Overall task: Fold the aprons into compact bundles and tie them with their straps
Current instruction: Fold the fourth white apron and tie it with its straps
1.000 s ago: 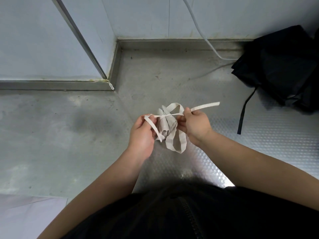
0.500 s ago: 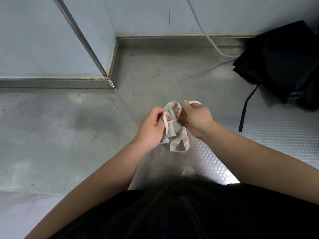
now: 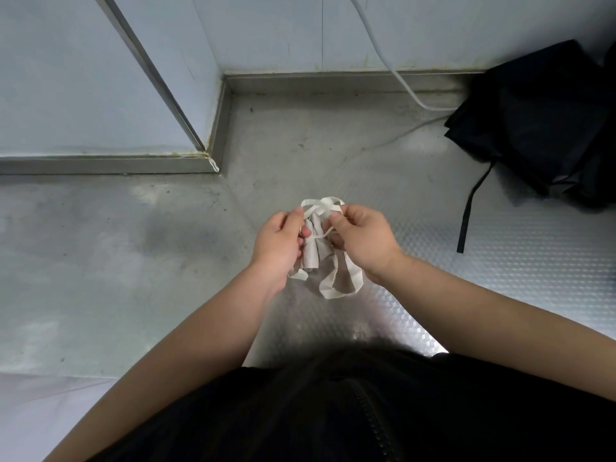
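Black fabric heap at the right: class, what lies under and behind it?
The black fabric heap rests on the metal counter. A black strap trails out from under it; a white cable disappears behind it. Anything beneath the folds is covered.

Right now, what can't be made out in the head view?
Knot on the pale bundle: head view, covered by the left hand and right hand; tied or not is unclear.
Black apron: head view, cut off by the right edge.
White cable: head view, upper end leaves the top edge.
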`<state>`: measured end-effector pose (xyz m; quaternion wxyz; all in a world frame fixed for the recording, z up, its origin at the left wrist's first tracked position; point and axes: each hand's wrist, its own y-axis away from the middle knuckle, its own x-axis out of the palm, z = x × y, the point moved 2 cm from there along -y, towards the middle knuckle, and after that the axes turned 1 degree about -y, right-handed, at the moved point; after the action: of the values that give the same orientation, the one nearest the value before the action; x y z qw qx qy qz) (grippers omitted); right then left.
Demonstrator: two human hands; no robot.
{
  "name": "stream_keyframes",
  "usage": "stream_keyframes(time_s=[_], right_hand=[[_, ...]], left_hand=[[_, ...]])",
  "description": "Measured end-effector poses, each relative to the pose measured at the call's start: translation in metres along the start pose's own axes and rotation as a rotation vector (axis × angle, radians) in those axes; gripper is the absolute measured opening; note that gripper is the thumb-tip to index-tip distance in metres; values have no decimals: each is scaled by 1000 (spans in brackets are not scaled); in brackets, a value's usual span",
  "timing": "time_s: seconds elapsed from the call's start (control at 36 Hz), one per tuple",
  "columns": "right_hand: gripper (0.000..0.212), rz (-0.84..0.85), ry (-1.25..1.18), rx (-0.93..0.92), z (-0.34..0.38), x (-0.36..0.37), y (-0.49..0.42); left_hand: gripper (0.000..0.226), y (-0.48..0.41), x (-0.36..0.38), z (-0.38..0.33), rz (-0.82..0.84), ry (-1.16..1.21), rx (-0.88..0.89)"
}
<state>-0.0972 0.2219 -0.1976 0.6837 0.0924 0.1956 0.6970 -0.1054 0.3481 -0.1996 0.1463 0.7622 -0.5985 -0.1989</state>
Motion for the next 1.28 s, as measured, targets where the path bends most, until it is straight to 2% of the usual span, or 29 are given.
stream_keyframes(time_s=[0.11, 0.22, 0.28, 0.36, 0.39, 0.47, 0.72, 0.83, 1.0, 1.17, 1.22, 1.28], right_hand=[[30, 13, -71, 38, 5, 4, 0], [26, 63, -95, 25, 7, 4, 2], [19, 81, 48, -97, 8, 4, 4], [14, 118, 443, -346, 13, 3, 7], [17, 124, 483, -393, 15, 1, 7], [19, 127, 378, -448, 20, -1, 3], [32, 217, 380, -420, 24, 7, -2], [39, 191, 395, -389, 21, 6, -4], [45, 173, 393, -274, 18, 4, -10], [26, 97, 221, -137, 27, -1, -20], [29, 162, 267, -110, 29, -2, -19], [21, 217, 392, -125, 29, -3, -15]], left_hand=[[31, -5, -2, -2, 2, 7, -21], [34, -3, -5, -1, 15, -82, 61], [35, -2, -6, -1, 23, -121, 125], [31, 1, -4, -2, 67, -200, 176], [29, 2, -4, -2, 82, -224, 184], [30, 2, -7, -1, 112, -256, 209], [32, 3, -8, -3, 156, -340, 247], [35, 4, -9, 0, 219, -306, 224], [20, 11, -10, 0, 378, -374, 287], [26, 7, -12, 2, 261, -329, 300], [32, 5, -12, 4, 214, -282, 264], [34, 3, -12, 5, 187, -248, 255]])
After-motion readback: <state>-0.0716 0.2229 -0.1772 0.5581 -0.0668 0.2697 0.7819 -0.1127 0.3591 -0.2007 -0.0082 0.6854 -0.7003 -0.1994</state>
